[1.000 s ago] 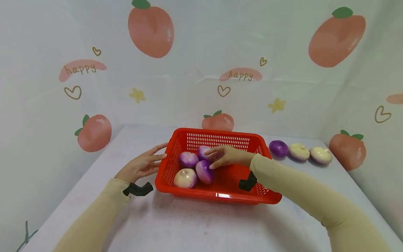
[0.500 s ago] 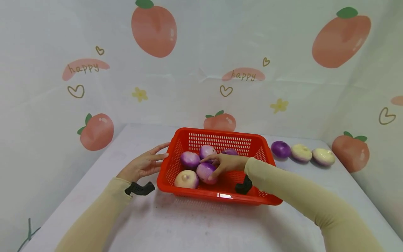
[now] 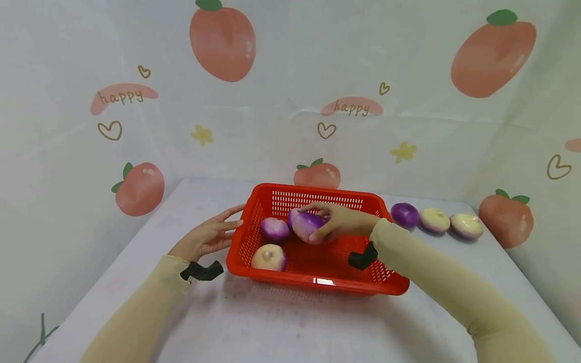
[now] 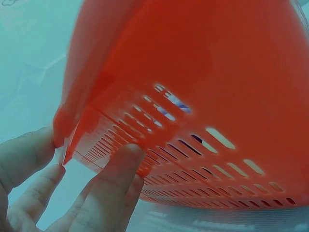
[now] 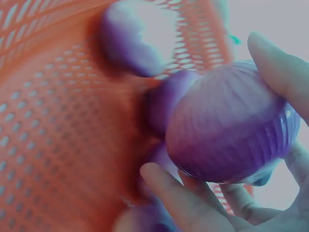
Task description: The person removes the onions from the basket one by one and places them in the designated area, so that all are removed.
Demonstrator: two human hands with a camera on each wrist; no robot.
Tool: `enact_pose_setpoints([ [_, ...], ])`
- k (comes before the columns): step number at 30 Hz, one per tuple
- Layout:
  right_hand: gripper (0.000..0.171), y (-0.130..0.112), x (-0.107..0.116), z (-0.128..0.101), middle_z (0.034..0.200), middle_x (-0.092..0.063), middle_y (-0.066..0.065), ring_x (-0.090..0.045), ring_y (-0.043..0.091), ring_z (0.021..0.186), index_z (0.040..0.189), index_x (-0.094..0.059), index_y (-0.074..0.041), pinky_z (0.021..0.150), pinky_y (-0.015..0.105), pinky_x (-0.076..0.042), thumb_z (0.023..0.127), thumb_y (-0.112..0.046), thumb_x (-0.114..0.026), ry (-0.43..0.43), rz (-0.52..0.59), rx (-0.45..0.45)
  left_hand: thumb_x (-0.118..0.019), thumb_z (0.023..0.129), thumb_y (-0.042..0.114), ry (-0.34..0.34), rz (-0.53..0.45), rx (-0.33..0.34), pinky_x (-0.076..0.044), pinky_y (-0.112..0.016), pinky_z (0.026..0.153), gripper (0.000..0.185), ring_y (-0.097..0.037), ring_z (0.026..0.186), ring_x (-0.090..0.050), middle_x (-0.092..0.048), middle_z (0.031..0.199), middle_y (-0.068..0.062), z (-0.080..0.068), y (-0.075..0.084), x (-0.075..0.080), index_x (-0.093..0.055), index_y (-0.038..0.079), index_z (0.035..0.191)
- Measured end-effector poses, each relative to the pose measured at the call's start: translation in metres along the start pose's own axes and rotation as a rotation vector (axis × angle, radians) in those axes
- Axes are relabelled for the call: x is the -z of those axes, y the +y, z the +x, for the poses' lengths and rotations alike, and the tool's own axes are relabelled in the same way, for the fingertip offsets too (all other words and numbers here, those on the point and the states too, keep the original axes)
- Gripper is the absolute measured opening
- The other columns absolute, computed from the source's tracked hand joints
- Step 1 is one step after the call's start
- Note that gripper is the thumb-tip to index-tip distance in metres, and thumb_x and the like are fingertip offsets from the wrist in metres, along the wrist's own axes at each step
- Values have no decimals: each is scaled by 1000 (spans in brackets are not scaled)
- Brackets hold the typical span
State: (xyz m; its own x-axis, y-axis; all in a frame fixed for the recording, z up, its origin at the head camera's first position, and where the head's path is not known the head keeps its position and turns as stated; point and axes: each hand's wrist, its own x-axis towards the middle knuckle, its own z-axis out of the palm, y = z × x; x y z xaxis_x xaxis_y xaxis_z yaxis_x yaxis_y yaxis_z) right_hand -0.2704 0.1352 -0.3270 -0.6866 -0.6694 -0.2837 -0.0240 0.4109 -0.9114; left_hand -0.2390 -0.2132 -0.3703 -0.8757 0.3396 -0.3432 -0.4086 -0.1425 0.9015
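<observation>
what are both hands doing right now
Left hand: open, straight fingers touching the red slotted plastic basket.
Right hand: gripping a round purple onion above the basket.

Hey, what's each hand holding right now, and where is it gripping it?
The right hand grips a purple onion around its sides, thumb below, fingers on top. The left hand holds nothing; its straight fingers press the red basket at its left wall.

Her left hand (image 3: pixel 205 238) lies flat, fingers straight and pointing forward. The right hand (image 3: pixel 341 222) is lifted, fingers and thumb curled in a grip, forearm angling inward.
</observation>
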Motion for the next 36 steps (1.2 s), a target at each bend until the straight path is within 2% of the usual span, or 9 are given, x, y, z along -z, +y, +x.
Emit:
enact_pose_setpoints([
  [5,73,-11,23,-20,147,-31,17,-47,37,125,142,-41,-19,94,46,-53,80,-15,-79,116,-2,67,-60,96,18,0,-1,0,-59,-28,79,65,-16,95,-68,-61,117,-1,1,0,0,-29,29,152],
  [9,72,-15,44,-38,144,-37,19,-48,36,124,141,-39,-13,96,42,-52,81,-13,-77,230,-48,127,-60,96,18,-1,-8,0,-59,-29,80,65,-17,95,-68,-61,117,-1,1,-1,1,-29,28,152],
  [12,67,-13,58,-55,140,-42,20,-48,36,124,140,-39,-14,98,44,-50,83,-13,-75,300,-71,147,-62,95,19,7,-23,5,-59,-29,79,66,-17,95,-69,-60,119,-2,1,0,1,-30,29,152],
  [17,61,-6,75,-87,137,-43,20,-54,30,117,140,-37,-25,101,49,-47,89,-19,-69,400,-55,117,-61,96,16,4,-53,1,-59,-31,77,66,-19,94,-69,-59,118,-3,3,1,1,-30,28,152],
  [19,58,-2,82,-100,136,-41,17,-57,26,113,139,-35,-28,98,44,-50,91,-18,-66,420,-7,113,-60,96,15,3,-63,2,-60,-32,77,65,-19,94,-69,-59,117,-3,3,1,0,-30,27,152],
  [23,53,12,97,-122,132,-33,14,-61,21,106,138,-36,-25,87,36,-57,95,-2,-58,400,228,201,-60,96,14,1,-64,2,-59,-32,77,65,-19,94,-69,-59,117,-3,3,1,0,-29,27,152],
  [26,53,25,106,-136,130,-31,10,-62,17,104,136,-38,-24,84,34,-58,94,5,-54,403,367,243,-60,96,14,2,-69,0,-59,-32,78,65,-20,94,-68,-59,118,-3,3,1,0,-30,27,152],
  [31,52,49,115,-155,128,-31,5,-64,13,102,135,-39,-29,83,28,-58,96,3,-51,433,448,239,-59,97,16,-7,-47,3,-59,-30,79,64,-18,96,-68,-60,118,-2,2,1,1,-29,29,152],
  [36,48,73,117,-166,131,-23,5,-64,19,105,136,-43,-26,87,33,-57,100,4,-41,347,583,337,-59,97,19,-9,-19,5,-59,-28,78,64,-17,95,-69,-62,118,-1,0,0,2,-29,29,152],
])
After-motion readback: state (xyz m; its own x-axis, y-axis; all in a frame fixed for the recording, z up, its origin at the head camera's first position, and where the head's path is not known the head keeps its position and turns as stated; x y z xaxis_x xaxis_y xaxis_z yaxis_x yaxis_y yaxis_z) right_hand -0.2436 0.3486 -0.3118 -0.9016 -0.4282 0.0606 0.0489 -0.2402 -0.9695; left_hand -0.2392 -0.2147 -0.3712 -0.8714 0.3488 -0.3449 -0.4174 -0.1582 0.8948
